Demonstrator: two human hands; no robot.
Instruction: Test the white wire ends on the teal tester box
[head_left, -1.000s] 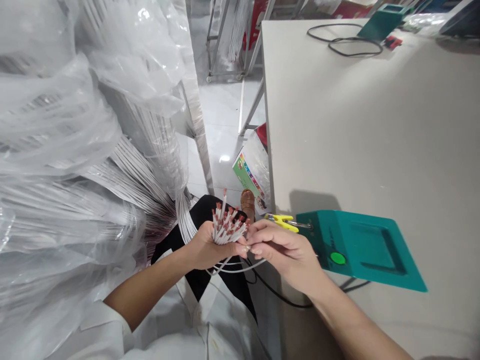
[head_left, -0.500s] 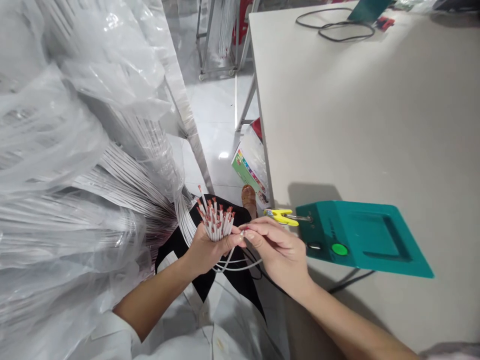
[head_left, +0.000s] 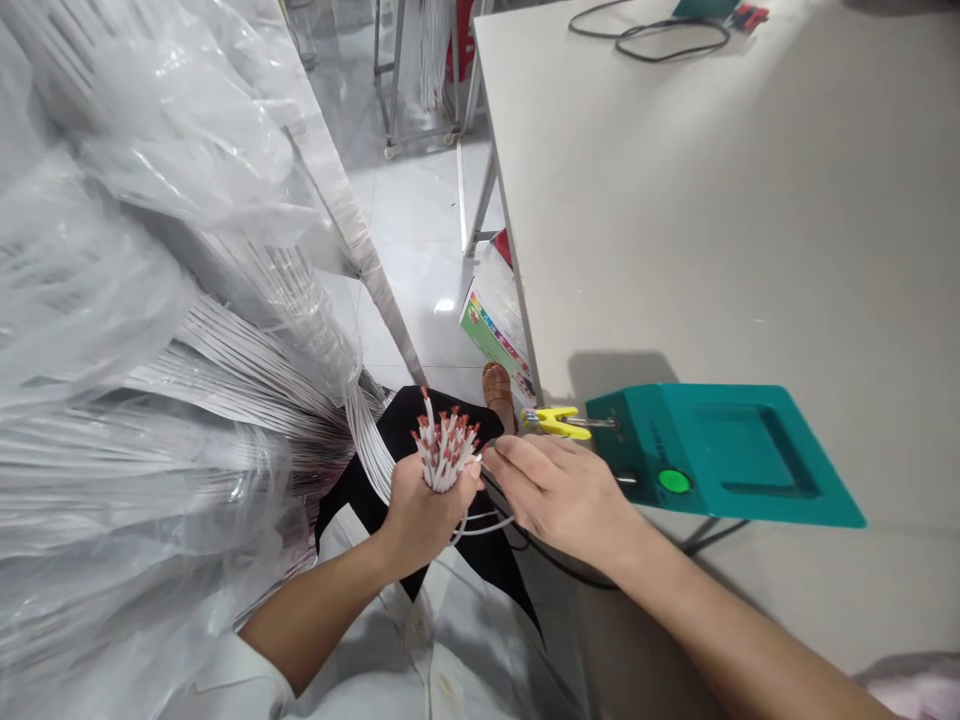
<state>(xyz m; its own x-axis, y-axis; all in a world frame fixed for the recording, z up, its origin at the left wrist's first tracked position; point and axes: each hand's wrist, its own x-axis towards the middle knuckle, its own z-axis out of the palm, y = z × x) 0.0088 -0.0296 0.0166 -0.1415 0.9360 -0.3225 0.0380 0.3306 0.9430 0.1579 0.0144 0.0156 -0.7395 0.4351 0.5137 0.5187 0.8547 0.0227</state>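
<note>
My left hand (head_left: pixel 424 505) is closed round a bundle of thin white wires (head_left: pixel 445 452) whose stripped, reddish copper tips fan upward. The wires loop down below my fist and run back into a big plastic-wrapped mass of white wire on the left. My right hand (head_left: pixel 564 492) reaches across to the bundle, fingertips pinched at its right side on a wire. Just right of that hand sits a teal box (head_left: pixel 724 450) with a green button (head_left: pixel 673 481) and a yellow clip (head_left: pixel 553 421) on its left face.
The teal box stands near the front edge of a long grey table (head_left: pixel 712 200). Black cable coils (head_left: pixel 649 35) at the table's far end. Plastic-wrapped wire bundles (head_left: pixel 150 330) fill the left. A coloured packet (head_left: pixel 495 340) lies on the white floor under the table edge.
The view has shifted so everything sits lower and to the left. My left hand turned the bundle more upright. My right hand stays pinched at the bundle's side.
</note>
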